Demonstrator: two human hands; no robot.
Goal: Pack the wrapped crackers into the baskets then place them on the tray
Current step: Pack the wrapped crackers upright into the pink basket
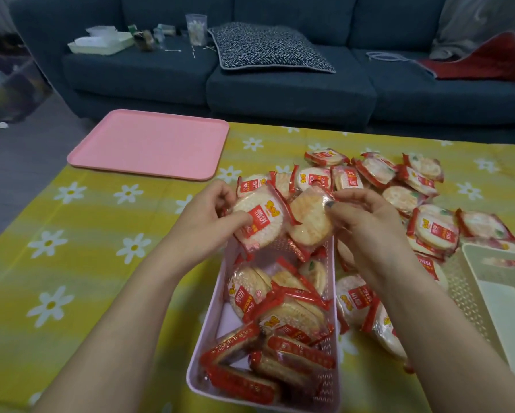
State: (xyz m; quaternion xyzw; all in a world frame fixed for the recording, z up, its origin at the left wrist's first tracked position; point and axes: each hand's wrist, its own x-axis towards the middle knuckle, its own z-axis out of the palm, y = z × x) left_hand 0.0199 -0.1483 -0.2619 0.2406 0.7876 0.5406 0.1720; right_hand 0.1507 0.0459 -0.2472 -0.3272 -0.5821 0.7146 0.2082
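My left hand (211, 210) grips a wrapped cracker (257, 222) with a red label, held over the far end of the pink basket (334, 365). My right hand (366, 216) pinches a second wrapped cracker (310, 222) right beside the first. The pink basket holds several wrapped crackers, some lying flat, some on edge. A loose pile of wrapped crackers (399, 186) covers the table behind and to the right of my hands. A pink tray (149, 144) lies at the table's far left with nothing on it.
A cream basket (471, 290) stands at the right edge, partly cut off. The table has a yellow cloth with white flowers (71, 234). Behind it is a dark blue sofa (280, 84) with a patterned cushion, small items and a red cloth.
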